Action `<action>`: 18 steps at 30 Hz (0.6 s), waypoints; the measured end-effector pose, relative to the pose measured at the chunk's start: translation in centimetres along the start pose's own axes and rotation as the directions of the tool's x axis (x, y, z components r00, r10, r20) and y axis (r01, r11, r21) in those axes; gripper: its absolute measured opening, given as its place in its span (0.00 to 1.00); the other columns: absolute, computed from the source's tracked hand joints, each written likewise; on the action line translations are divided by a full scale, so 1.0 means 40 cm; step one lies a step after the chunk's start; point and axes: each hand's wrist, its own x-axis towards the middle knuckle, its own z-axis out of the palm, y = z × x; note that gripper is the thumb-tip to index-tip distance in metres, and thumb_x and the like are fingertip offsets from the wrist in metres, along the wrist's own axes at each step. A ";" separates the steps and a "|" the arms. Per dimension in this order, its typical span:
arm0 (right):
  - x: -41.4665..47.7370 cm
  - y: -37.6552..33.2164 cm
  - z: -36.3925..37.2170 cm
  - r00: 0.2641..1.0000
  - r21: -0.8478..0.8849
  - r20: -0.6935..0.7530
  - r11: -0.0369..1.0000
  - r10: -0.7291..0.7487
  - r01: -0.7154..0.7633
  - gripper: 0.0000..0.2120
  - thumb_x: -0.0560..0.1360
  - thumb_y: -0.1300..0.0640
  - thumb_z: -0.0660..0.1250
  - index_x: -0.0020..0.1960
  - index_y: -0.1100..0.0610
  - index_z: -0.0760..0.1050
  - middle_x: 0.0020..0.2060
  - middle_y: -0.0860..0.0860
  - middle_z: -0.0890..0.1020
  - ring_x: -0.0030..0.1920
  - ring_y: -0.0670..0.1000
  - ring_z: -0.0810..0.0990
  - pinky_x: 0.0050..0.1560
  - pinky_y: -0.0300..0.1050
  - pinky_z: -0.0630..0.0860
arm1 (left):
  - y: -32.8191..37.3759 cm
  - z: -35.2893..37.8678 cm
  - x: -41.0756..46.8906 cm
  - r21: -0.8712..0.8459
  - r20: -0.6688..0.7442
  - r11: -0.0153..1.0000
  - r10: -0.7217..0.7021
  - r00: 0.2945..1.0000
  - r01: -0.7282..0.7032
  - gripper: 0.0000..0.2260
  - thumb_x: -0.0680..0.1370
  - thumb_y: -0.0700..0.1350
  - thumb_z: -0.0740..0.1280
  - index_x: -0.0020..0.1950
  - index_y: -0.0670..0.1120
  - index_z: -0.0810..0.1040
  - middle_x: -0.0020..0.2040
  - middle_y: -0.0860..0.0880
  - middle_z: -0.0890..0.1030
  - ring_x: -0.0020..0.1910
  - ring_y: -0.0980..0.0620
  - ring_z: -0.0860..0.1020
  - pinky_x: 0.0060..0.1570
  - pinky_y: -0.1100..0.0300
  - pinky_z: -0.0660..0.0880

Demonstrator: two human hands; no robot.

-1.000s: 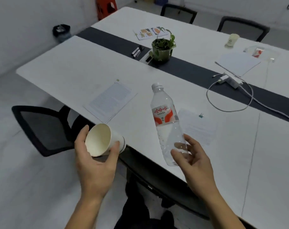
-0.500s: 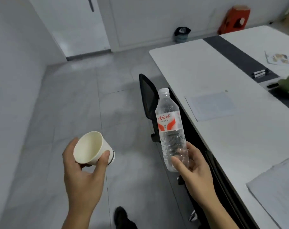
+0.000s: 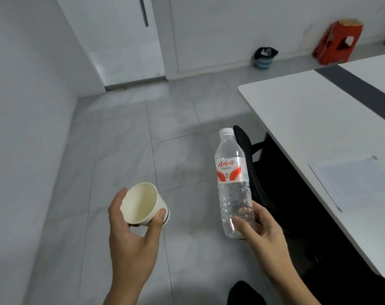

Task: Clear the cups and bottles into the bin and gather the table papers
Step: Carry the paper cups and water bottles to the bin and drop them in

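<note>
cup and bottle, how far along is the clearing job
Done: the paper cup and the bottle are off the table. In hand: the left hand grips the cup, the right hand grips the bottle, both over the floor. Left: neither is in the bin yet, and a sheet on the table waits to be gathered.

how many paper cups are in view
1. The paper cup is held in the left hand, over the floor, mouth toward the camera. Others may lie outside the frame.
</note>
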 end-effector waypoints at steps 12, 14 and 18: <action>0.759 -0.131 0.115 0.991 0.042 -0.132 0.998 -0.032 0.037 0.23 0.70 0.50 0.77 0.62 0.42 0.75 0.51 0.42 0.85 0.51 0.46 0.84 0.50 0.47 0.82 | 0.030 0.426 0.701 0.031 0.092 0.997 0.070 0.993 -0.073 0.34 0.65 0.53 0.75 0.68 0.63 0.66 0.61 0.66 0.70 0.60 0.54 0.74 0.50 0.69 0.68; 0.890 -0.206 0.140 0.992 0.009 -0.109 0.998 -0.056 0.057 0.25 0.70 0.46 0.77 0.65 0.44 0.74 0.53 0.44 0.84 0.52 0.44 0.84 0.51 0.46 0.82 | 0.066 0.469 0.821 0.030 0.080 0.993 0.109 0.991 -0.112 0.34 0.64 0.54 0.75 0.67 0.65 0.65 0.60 0.71 0.69 0.61 0.54 0.73 0.50 0.70 0.68; 1.127 -0.318 0.191 0.995 0.006 -0.061 0.997 -0.081 0.082 0.27 0.68 0.43 0.76 0.65 0.44 0.74 0.54 0.44 0.84 0.53 0.44 0.84 0.51 0.44 0.81 | 0.089 0.558 1.035 0.011 0.039 0.994 0.107 0.993 -0.108 0.36 0.63 0.53 0.75 0.68 0.63 0.66 0.60 0.72 0.69 0.62 0.53 0.73 0.52 0.66 0.68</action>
